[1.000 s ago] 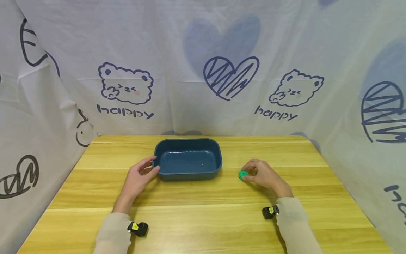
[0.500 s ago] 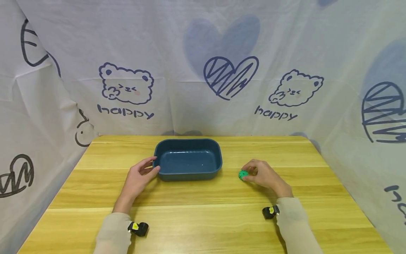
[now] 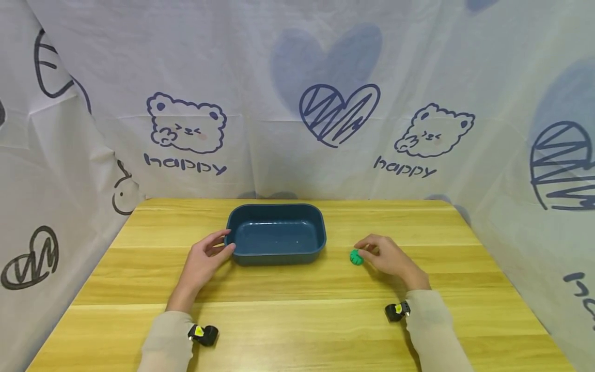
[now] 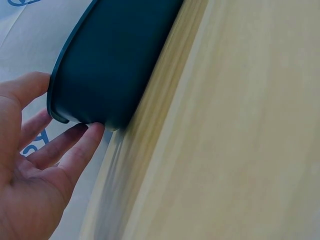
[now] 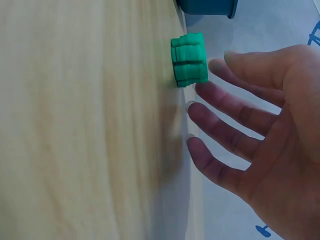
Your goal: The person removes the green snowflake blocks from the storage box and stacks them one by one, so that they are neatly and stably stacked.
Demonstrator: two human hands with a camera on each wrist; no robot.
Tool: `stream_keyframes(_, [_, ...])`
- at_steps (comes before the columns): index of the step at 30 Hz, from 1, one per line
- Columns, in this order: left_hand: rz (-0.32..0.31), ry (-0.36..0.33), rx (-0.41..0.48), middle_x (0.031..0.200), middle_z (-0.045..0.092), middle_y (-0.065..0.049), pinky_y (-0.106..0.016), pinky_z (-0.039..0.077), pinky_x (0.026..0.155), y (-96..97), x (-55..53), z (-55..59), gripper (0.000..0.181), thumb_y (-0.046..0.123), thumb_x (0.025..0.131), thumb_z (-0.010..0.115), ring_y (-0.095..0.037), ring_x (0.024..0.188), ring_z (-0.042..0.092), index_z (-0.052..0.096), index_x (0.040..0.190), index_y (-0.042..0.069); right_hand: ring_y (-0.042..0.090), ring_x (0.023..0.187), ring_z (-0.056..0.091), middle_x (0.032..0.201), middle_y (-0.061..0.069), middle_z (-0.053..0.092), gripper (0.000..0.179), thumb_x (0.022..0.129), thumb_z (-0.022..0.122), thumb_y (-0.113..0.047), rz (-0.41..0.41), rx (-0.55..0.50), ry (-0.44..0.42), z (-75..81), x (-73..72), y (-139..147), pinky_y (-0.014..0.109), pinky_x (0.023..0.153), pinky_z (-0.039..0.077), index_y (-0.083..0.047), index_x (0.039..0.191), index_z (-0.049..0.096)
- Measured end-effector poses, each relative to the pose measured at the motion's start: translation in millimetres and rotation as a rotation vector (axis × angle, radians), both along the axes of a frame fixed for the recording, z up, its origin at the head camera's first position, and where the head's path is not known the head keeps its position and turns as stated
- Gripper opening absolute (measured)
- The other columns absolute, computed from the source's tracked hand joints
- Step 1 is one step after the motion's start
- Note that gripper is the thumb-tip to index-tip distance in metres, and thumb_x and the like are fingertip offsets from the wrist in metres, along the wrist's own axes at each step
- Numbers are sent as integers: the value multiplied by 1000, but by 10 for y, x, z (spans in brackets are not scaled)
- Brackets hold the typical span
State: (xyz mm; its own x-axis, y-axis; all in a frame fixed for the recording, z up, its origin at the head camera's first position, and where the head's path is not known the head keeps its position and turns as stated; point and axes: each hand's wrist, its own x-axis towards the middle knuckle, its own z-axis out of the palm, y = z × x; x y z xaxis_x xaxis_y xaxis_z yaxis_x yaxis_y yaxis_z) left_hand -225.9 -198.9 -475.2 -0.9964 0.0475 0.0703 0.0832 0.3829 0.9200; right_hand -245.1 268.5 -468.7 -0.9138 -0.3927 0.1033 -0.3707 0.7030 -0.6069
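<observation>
A small green round block (image 3: 356,257) with a scalloped side lies on the table (image 3: 297,325), to the right of the dark blue basin (image 3: 277,258). My right hand (image 3: 383,253) hovers over its right edge, thumb and fingers loosely bent. In the right wrist view the thumb stands apart from the green block (image 5: 190,60), while a fingertip lies close to its edge; whether it touches, I cannot tell. At the basin's left end my left hand (image 3: 204,258) rests its thumb and fingertips on the outside. The left wrist view shows them against the basin's wall (image 4: 110,65).
White cloth (image 3: 260,144) with blue bear and heart drawings hangs behind the table and along both sides. A small black camera (image 3: 204,335) sits at the left wrist, another black camera (image 3: 395,311) at the right. Wood surface (image 3: 297,289) lies between the arms.
My right thumb has come away from the near side of the green block and moved up, leaving more of the block in sight. Left hand and basin stay put.
</observation>
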Motion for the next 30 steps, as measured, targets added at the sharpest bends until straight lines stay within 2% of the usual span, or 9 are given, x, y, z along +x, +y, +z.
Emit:
stream_keyframes(5, [0,1,4,154,54,-17,-42,52,112,2,-11,1,58,39,100,68,-37,135,59,54,150,14,23,100,66,116,14,71,22,105,59,-9,9,3,-10,-3,-6,3,40,87,59,-1,121,71])
stream_keyframes(9, [-1,0,6,156,52,-17,-46,50,113,2,-6,7,58,37,101,68,-37,136,58,52,151,13,21,97,66,114,13,70,20,104,60,-10,10,0,-13,-1,-8,11,34,84,59,-2,118,72])
stream_keyframes(10, [-2,1,6,156,52,-17,-44,50,113,2,-4,9,58,37,101,68,-37,136,59,52,151,13,21,97,66,113,13,70,20,104,60,-10,10,-2,-17,0,-6,13,33,83,58,-2,118,72])
stream_keyframes(13, [1,5,9,154,54,-17,-26,53,106,3,2,17,57,38,100,69,-36,134,60,54,150,14,19,96,65,114,12,70,19,104,61,-11,-3,-2,-37,0,-1,12,33,83,58,-4,118,72])
stream_keyframes(17, [5,8,11,153,56,-17,-8,47,93,6,3,18,57,38,99,69,-36,133,61,55,149,15,19,96,65,115,11,70,19,104,61,-12,-24,5,-57,0,9,6,36,84,58,-7,118,73])
stream_keyframes(22, [5,10,8,153,56,-16,-12,49,96,4,4,17,57,39,99,69,-35,133,61,55,149,15,21,97,67,117,13,70,20,104,61,-12,-30,7,-58,7,18,6,40,85,59,-6,119,72])
stream_keyframes(28, [2,5,12,154,55,-17,-9,48,94,-2,-7,9,58,39,99,69,-35,133,61,54,150,15,20,96,67,116,12,70,20,104,62,-13,-40,7,-59,9,15,3,38,84,59,-6,119,72])
stream_keyframes(30, [0,9,11,154,55,-17,-15,51,98,-3,-17,8,58,38,100,69,-35,133,60,54,150,14,20,95,67,115,11,71,20,103,63,-14,-42,4,-58,11,13,-1,36,82,58,-7,119,72])
